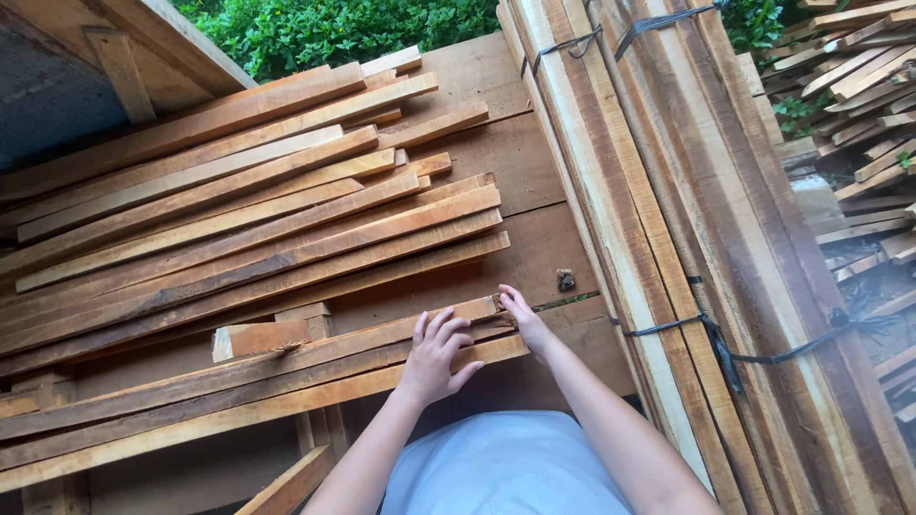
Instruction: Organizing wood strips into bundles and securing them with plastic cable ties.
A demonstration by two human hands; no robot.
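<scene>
Both hands (437, 358) on wooden slats (286, 377)

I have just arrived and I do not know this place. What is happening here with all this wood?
A person stands over a wooden platform covered with long wooden slats. The left hand lies flat on the nearest slats, and the right hand touches their end. More loose slats lie in a pile beyond. On the right is a big bundle of planks, tied with black straps.
</scene>
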